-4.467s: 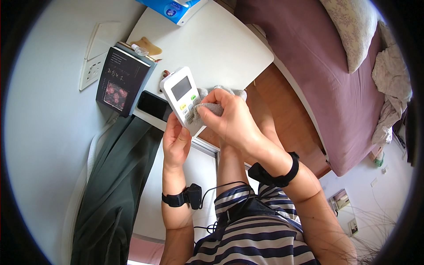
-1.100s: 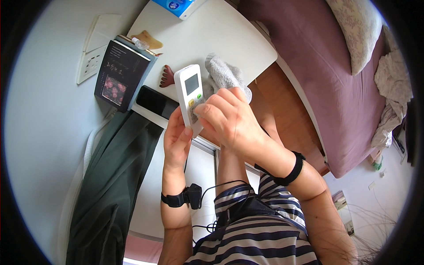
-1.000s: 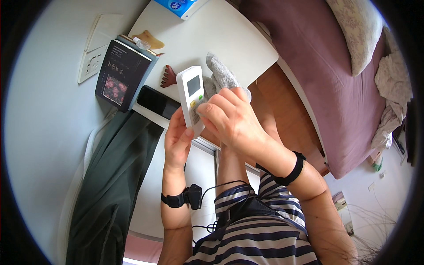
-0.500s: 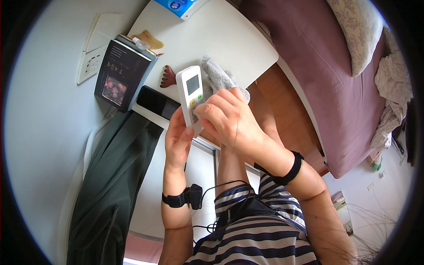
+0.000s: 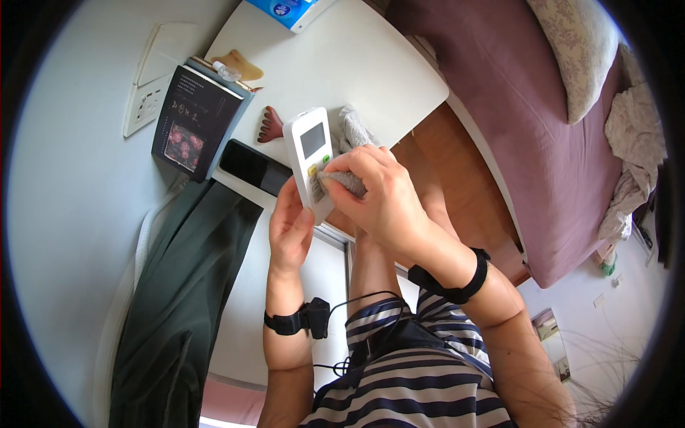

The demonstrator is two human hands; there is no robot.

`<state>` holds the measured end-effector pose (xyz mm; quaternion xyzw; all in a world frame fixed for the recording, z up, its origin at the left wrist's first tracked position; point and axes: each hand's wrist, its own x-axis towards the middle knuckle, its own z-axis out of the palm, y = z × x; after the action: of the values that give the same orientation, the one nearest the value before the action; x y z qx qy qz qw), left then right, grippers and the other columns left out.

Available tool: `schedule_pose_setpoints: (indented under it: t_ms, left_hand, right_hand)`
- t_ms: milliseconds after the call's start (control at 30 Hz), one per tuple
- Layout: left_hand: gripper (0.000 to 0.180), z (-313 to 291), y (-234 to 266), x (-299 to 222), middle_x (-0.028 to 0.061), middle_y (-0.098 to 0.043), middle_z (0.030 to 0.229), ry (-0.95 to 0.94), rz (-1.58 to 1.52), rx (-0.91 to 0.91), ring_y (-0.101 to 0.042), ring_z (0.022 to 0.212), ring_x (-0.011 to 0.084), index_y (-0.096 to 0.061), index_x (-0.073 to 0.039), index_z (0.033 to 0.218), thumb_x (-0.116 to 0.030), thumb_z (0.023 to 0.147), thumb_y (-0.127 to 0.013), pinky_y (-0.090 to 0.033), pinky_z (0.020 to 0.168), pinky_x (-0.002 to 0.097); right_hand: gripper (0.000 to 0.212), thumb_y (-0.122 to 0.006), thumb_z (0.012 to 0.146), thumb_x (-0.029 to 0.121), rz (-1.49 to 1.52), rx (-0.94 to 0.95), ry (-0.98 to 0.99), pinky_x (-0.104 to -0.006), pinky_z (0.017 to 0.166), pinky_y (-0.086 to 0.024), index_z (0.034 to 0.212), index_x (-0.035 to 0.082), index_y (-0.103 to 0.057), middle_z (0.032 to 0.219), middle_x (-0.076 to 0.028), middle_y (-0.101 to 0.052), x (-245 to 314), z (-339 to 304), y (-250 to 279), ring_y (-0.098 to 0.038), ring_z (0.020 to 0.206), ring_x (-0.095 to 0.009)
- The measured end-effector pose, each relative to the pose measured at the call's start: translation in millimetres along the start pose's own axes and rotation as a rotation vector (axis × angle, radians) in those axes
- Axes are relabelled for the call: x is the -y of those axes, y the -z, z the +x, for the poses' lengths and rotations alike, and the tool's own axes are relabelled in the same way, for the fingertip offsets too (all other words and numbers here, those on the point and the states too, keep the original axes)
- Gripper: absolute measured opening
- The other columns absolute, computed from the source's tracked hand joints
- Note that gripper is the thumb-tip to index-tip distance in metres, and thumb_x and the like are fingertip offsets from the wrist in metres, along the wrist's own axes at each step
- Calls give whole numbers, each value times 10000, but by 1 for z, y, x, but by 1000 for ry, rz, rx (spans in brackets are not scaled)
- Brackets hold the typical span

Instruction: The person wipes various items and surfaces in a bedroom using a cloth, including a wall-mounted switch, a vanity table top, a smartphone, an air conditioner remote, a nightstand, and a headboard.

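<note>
My left hand grips a white remote control by its lower end, with its grey screen and its green and yellow buttons facing me. My right hand pinches a grey cloth and presses a fold of it against the buttons below the screen. The rest of the cloth sticks out beyond my right knuckles, over the white table. Part of the lower keypad is hidden by the cloth and my fingers.
On the white table are a dark red comb-like piece, a black phone, a tan flat piece and a blue tissue pack. Books stand at the wall. Dark green fabric hangs left; a mauve bed lies right.
My right hand has shifted slightly right and down with the cloth, and a fold of the cloth now shows between my fingers and the keypad. The remote is still in my left hand.
</note>
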<state>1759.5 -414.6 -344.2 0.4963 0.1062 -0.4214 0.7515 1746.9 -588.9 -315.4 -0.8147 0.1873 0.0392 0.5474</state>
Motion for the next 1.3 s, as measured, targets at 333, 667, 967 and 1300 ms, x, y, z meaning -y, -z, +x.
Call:
schedule_pose_setpoints:
  t_ms: [333, 667, 967, 1300]
  left_hand:
    - [650, 1, 0, -1, 95, -407, 1351, -38, 30, -42, -381, 1261, 208, -276, -32, 1370, -283, 862, -595, -294, 1050, 360]
    - [677, 4, -2, -6, 166, -408, 1346, -80, -121, -35, -393, 1248, 297, -293, -70, 1379, -350, 844, -598, -281, 1044, 438]
    - [647, 0, -3, -3, 132, -422, 1341, -60, -137, -40, -407, 1244, 264, -303, -72, 1373, -329, 850, -584, -287, 1049, 405]
    - [634, -5, 1, 1, 106, -418, 1333, 1, -87, -82, -403, 1233, 212, -307, -2, 1347, -255, 855, -615, -303, 1037, 361]
  right_hand:
    - [91, -638, 721, 76, 19, 24, -53, -363, 694, -413, 781, 28, -591, 757, -112, -607, 1, 0, -10, -571, 741, -286]
    - [123, -653, 724, 87, 66, 65, -129, -363, 713, -429, 811, 23, -596, 767, -120, -610, 3, -19, -5, -573, 707, -297]
    - [148, -676, 699, 79, -50, -4, 105, -342, 657, -398, 806, 52, -577, 737, -66, -562, 6, -9, -5, -545, 712, -241]
    - [111, -584, 669, 79, -226, 46, 420, -305, 642, -362, 755, 59, -517, 704, -35, -464, 5, -8, -6, -468, 688, -199]
